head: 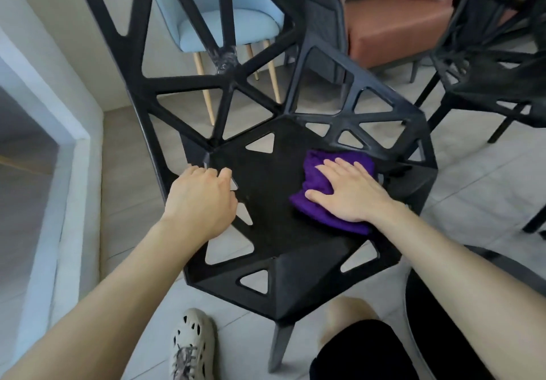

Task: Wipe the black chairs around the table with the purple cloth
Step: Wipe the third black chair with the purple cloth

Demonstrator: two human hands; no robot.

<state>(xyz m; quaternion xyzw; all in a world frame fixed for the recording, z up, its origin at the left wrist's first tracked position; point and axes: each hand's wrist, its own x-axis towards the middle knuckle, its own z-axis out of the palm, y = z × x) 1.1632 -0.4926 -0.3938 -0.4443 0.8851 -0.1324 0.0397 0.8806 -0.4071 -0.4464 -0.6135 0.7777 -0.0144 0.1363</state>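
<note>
Pale floor tiles (242, 350) lay nearest, with a perforated shoe (192, 344) below the left hand (204, 199). That hand curled its fingers over the side rim of the black chair (266, 208), gripping it. The right hand (351, 193) pressed flat, fingers straight, on the purple cloth (317, 173), which lay on the seat. Beyond the hands stood a blue chair (224, 25) and an orange armchair (399, 25) — and, right of the right hand, a second black chair (487, 84).

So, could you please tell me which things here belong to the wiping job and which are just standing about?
Job: purple cloth under the right hand; black chair gripped by the left hand; second black chair.
Just about: blue chair; brown armchair.
</note>
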